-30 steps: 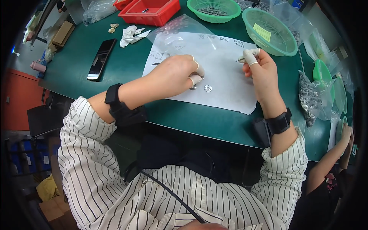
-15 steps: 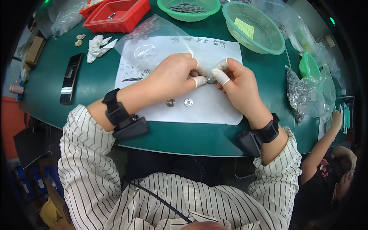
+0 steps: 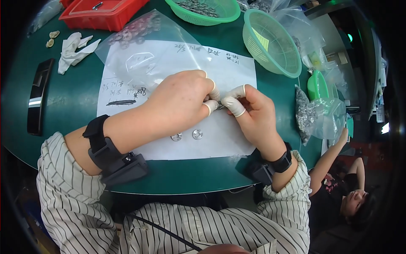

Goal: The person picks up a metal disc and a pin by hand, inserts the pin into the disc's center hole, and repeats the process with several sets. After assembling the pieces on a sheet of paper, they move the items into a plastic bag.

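White finger cots cover the thumb and forefinger of my left hand (image 3: 186, 93) and my right hand (image 3: 256, 111). The fingertips of both meet over a white paper sheet (image 3: 228, 144), closed in pinches on a small metal part (image 3: 221, 107). Most of that part is hidden by the fingers, so its exact kind does not show. Nearer me on the sheet lie two round metal discs with holes: one disc (image 3: 197, 134) is in full view, the other disc (image 3: 176, 136) is partly covered by my left forearm.
Beyond the paper lie a clear bag of ring-shaped pieces (image 3: 137, 29), a red tray (image 3: 101, 19) and a green basket of metal parts (image 3: 215, 19). A pale green basket (image 3: 279, 59) and bagged metal pieces (image 3: 303, 114) are rightward. A phone (image 3: 40, 97) lies left; a person sits right.
The whole view has shifted and tilted, with the far items now further left. Both hands stay pinched together over the paper, and the two discs still lie on it.
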Available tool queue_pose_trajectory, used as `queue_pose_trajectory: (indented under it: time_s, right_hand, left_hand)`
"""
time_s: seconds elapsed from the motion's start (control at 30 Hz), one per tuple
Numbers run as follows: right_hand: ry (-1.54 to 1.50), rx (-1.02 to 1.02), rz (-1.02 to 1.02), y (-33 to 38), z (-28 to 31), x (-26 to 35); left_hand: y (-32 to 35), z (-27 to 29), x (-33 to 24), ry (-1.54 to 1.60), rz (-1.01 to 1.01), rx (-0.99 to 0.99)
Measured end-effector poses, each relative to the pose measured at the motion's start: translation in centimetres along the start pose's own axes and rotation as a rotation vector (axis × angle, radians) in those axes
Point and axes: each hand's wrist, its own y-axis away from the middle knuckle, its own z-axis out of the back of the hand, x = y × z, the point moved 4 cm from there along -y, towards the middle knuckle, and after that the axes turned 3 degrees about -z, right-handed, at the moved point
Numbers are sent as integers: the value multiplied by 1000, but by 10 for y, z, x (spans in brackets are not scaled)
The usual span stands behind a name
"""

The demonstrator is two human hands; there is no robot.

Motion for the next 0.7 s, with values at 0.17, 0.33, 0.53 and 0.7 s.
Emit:
queue_pose_trajectory:
  time_s: [0.17, 0.33, 0.53, 0.7]
  right_hand:
    - [370, -35, 311, 1, -1, 19]
    - [343, -47, 299, 0, 1, 15]
    - [-61, -87, 48, 1, 6, 4]
    - [-230, -66, -113, 0, 4, -5]
  left_hand:
    - [1, 1, -1, -35, -46, -31]
    - [-4, 3, -7, -27, 76, 95]
    - [-3, 4, -8, -15, 110, 129]
    - [-1, 2, -7, -2, 126, 121]
